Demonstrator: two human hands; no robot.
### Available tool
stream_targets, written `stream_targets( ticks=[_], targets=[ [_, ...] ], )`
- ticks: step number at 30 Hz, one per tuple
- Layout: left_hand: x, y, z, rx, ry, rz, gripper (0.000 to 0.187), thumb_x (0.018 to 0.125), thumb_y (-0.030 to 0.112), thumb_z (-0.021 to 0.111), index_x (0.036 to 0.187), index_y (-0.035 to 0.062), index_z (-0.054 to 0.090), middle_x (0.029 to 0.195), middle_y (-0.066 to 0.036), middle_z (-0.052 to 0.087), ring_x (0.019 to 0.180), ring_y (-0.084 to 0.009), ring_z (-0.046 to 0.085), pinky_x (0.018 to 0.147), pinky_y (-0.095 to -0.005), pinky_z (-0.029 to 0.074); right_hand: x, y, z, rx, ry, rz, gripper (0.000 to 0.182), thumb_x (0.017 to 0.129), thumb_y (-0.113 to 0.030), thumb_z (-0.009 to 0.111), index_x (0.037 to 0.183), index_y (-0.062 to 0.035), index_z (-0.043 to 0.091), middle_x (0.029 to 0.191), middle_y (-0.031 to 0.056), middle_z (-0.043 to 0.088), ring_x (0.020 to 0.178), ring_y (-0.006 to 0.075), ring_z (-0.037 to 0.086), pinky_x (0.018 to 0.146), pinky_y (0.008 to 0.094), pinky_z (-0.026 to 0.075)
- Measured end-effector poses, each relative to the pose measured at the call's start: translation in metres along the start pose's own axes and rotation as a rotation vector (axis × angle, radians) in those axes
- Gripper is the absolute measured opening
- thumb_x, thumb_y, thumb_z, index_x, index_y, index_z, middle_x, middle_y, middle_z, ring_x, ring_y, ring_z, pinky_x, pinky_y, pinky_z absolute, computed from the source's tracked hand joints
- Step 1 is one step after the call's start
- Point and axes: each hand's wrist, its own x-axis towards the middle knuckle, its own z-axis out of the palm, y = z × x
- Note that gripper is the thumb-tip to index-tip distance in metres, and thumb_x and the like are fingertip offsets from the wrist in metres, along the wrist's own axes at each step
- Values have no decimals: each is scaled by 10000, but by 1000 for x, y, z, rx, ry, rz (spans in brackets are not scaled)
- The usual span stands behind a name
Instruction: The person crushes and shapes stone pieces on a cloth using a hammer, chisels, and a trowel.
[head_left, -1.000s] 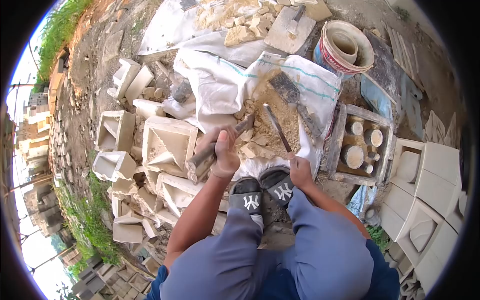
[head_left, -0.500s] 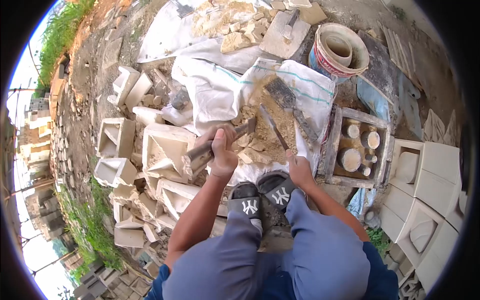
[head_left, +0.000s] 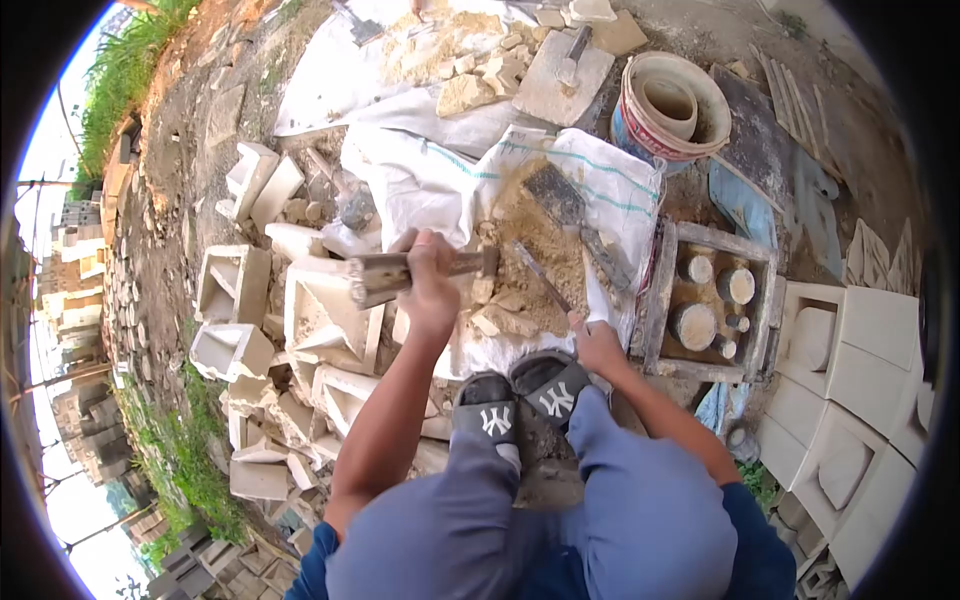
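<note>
My left hand (head_left: 432, 285) is closed round the handle of a hammer-like tool (head_left: 378, 280), raised above the white sack, its narrow end pointing right. My right hand (head_left: 598, 345) grips the lower end of a thin metal bar (head_left: 543, 277), whose far tip lies over the sandy rubble (head_left: 545, 235) on the sack. Broken pale chunks (head_left: 500, 318) rest between the hands. A dark flat block (head_left: 555, 194) and a narrow dark bar (head_left: 607, 257) lie just beyond the thin bar's tip and to its right.
A bucket (head_left: 675, 110) stands at the upper right. Below it sits a wooden-framed box (head_left: 712, 300) with round pieces. Hollow pale blocks (head_left: 335, 310) are heaped at left, more blocks (head_left: 840, 450) at lower right. A trowel (head_left: 572, 65) lies on a slab at the top.
My left hand has moved slightly up and left, and the tool in it has turned closer to level. My right hand and the thin bar have shifted slightly down and left.
</note>
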Motion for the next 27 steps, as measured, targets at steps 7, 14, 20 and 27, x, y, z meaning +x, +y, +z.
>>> stream_targets(
  ticks=[7, 14, 20, 27],
  targets=[
    [4, -6, -11, -71, 13, -75, 279, 958, 116, 461, 695, 88, 369, 593, 35, 341, 541, -76, 333, 513, -254, 295, 11, 30, 28, -60, 173, -99, 706, 979, -567, 490, 706, 69, 628, 650, 304, 577, 681, 477, 603, 658, 507, 456],
    [4, -5, -14, -71, -25, 13, 302, 969, 127, 481, 692, 89, 368, 569, 26, 351, 533, -85, 319, 517, -278, 293, 5, 14, 15, -9, 54, -49, 692, 970, -556, 517, 697, 73, 608, 652, 300, 567, 649, 439, 596, 635, 509, 438],
    [1, -9, -26, -90, -64, 192, 310, 948, 94, 490, 668, 103, 359, 568, 45, 348, 501, -71, 306, 480, -254, 266, 16, 32, 20, 18, 43, -21, 718, 951, -586, 536, 658, 66, 606, 615, 269, 579, 602, 400, 603, 623, 490, 447],
    [-1, 41, -11, -160, -94, 191, 328, 943, 120, 463, 636, 100, 349, 552, 34, 323, 510, -82, 307, 497, -259, 261, 28, 45, 19, 216, -82, 39, 753, 946, -633, 513, 565, 11, 600, 513, 123, 565, 503, 254, 575, 548, 415, 446]
  ],
)
